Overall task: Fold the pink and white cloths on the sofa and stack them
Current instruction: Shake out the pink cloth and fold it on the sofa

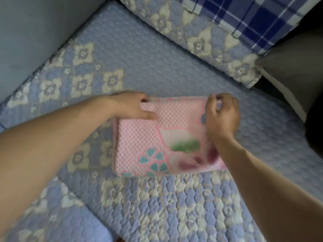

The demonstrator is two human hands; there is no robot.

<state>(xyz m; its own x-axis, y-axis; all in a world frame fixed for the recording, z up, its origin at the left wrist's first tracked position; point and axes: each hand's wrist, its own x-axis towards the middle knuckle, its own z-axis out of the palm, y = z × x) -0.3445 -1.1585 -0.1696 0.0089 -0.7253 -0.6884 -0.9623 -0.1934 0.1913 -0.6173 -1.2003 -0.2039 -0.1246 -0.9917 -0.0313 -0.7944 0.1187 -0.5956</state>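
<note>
At the far edge of the pink cloth (162,137), both hands work its corners: the left hand (132,105) grips the far left corner, thumb laid on top, while the right hand (222,114) pinches the far right corner with curled fingers. The cloth lies folded into a neat rectangle on the quilted sofa cover (174,206). This looks like the last squaring-up of the pink fold; next comes the white cloth, not in view here
</note>
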